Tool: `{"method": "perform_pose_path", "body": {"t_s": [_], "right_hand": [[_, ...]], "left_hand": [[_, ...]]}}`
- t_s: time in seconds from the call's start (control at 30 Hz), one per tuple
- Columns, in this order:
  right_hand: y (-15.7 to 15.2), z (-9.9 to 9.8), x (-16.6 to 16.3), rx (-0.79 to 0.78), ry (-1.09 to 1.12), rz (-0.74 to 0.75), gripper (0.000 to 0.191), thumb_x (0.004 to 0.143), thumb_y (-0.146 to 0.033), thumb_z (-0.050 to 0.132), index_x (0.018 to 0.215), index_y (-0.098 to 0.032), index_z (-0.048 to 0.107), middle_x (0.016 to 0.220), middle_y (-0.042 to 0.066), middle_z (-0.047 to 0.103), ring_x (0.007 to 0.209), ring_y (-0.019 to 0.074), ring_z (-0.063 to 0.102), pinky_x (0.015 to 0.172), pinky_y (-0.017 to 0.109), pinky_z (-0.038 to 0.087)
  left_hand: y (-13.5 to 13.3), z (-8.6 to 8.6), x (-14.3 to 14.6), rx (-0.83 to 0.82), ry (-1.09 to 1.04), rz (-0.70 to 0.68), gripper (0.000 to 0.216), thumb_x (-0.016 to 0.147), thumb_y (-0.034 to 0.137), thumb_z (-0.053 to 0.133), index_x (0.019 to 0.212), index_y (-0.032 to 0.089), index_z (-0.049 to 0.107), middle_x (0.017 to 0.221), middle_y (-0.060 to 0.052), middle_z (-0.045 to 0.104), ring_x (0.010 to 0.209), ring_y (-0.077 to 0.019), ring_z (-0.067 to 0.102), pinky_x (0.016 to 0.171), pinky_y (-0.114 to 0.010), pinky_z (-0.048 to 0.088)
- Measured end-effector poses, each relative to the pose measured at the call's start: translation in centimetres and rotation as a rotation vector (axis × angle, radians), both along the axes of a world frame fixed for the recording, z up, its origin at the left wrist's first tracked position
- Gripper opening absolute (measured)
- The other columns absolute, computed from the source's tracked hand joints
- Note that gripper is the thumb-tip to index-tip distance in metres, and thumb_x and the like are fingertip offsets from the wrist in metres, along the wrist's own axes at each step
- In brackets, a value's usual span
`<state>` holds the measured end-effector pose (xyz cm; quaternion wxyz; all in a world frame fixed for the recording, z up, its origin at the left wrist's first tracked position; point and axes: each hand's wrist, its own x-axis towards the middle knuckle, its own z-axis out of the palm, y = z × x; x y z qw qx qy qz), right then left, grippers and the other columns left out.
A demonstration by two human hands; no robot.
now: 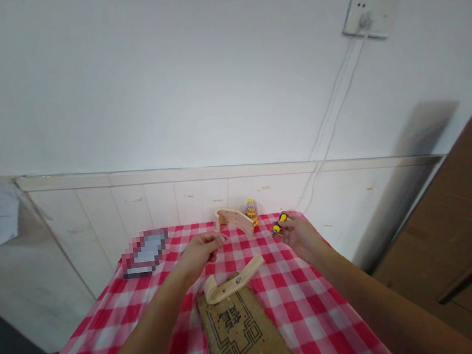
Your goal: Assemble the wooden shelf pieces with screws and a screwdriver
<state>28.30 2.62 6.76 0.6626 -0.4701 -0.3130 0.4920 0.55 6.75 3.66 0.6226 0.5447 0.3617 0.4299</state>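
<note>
My left hand [202,253] is over the left middle of the cloth, thumb and forefinger pinched together. What sits between those fingertips, if anything, is too small to name. In my right hand [300,238] is a short yellow-and-black screwdriver [282,218], its tip pointing down and to the left. Between and below the hands, a curved pale wooden piece [231,286] with holes and a small metal fitting lies on a worn brown slab [245,335] printed with a black pattern. Neither hand touches this piece.
A second bent wooden piece [237,220] stands at the table's back beside a small clear bottle [251,212] with yellow parts. A pixelated flat object [146,254] lies at the left. The red-and-white checked cloth [321,326] meets the wall. Large cardboard [452,243] leans at the right.
</note>
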Motion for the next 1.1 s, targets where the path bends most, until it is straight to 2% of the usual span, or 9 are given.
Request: {"method": "perform_pose_path", "body": {"t_s": [0.17,0.3,0.37,0.43,0.57,0.7,0.8,0.97,1.1], "right_hand": [[1.1,-2.8,-2.5,0.016,-0.106,-0.048,0.056,0.058,-0.013,0.075,0.111,-0.021,0.062,0.065,-0.004,0.070,0.055,0.0182,0.067,0.052,0.031,0.056],[1.7,-5.3,-3.7,0.036,-0.157,-0.060,0.054,0.059,-0.019,0.073,0.112,-0.020,0.064,0.065,-0.005,0.069,0.050,0.0167,0.063,0.048,0.027,0.050],[1.8,-6.2,-3.9,0.055,-0.172,-0.073,0.053,0.059,-0.021,0.073,0.111,-0.021,0.065,0.066,-0.005,0.069,0.051,0.0155,0.062,0.048,0.025,0.047],[1.8,-6.7,-3.7,0.073,-0.184,-0.079,0.053,0.059,-0.021,0.075,0.111,-0.021,0.067,0.068,-0.004,0.069,0.053,0.0151,0.061,0.048,0.024,0.044],[1.8,-7.4,-3.2,0.086,-0.183,-0.061,0.056,0.061,-0.022,0.076,0.117,-0.022,0.067,0.069,-0.003,0.070,0.056,0.0169,0.063,0.049,0.025,0.044],[1.9,-7.8,-2.9,0.087,-0.209,-0.030,0.057,0.063,-0.022,0.076,0.119,-0.022,0.067,0.068,-0.003,0.070,0.056,0.0188,0.064,0.052,0.028,0.047],[1.8,-7.6,-3.0,0.094,-0.249,0.003,0.056,0.064,-0.021,0.075,0.120,-0.022,0.067,0.069,-0.003,0.071,0.057,0.0193,0.065,0.054,0.030,0.049],[1.5,-7.1,-3.4,0.093,-0.274,0.012,0.055,0.065,-0.022,0.075,0.119,-0.022,0.067,0.071,-0.002,0.072,0.061,0.0191,0.066,0.058,0.030,0.050],[1.4,-6.9,-3.5,0.075,-0.280,0.016,0.054,0.065,-0.021,0.074,0.118,-0.022,0.066,0.068,-0.004,0.070,0.059,0.0187,0.065,0.057,0.031,0.049]], "left_hand": [[1.7,4.2,-3.8,0.017,0.021,0.193,0.045,0.058,0.045,0.085,0.085,0.012,0.073,0.056,0.006,0.050,0.047,-0.0069,0.038,0.047,-0.022,0.030],[3.9,5.4,-8.5,0.128,0.296,0.353,0.051,0.068,0.050,0.075,0.099,0.009,0.074,0.063,0.003,0.054,0.050,-0.0084,0.043,0.048,-0.022,0.035],[5.0,5.1,-10.0,0.200,0.633,0.366,0.048,0.082,0.047,0.060,0.108,0.009,0.074,0.066,0.001,0.059,0.052,-0.0104,0.048,0.051,-0.023,0.040],[5.7,4.3,-10.5,0.219,0.828,0.356,0.040,0.085,0.037,0.058,0.106,0.009,0.076,0.065,-0.002,0.063,0.053,-0.0133,0.054,0.052,-0.024,0.042],[6.5,2.1,-8.8,0.272,1.095,0.297,0.022,0.078,0.021,0.065,0.093,0.015,0.081,0.083,-0.009,0.077,0.078,-0.0219,0.071,0.068,-0.026,0.050],[6.7,0.9,-6.8,0.296,1.356,0.242,0.021,0.077,0.014,0.065,0.090,0.014,0.081,0.100,-0.019,0.079,0.100,-0.0321,0.073,0.086,-0.036,0.053],[6.8,0.8,-6.6,0.302,1.482,0.196,0.020,0.078,0.016,0.066,0.090,0.013,0.081,0.102,-0.023,0.078,0.101,-0.0348,0.074,0.086,-0.039,0.054],[6.7,0.3,-7.2,0.324,1.554,0.139,0.021,0.084,0.023,0.063,0.088,0.013,0.081,0.099,-0.021,0.079,0.099,-0.0326,0.075,0.084,-0.035,0.055],[6.4,-0.6,-7.0,0.337,1.567,0.159,0.034,0.092,0.034,0.057,0.095,0.009,0.079,0.104,-0.025,0.077,0.100,-0.0353,0.074,0.083,-0.037,0.055]]}}
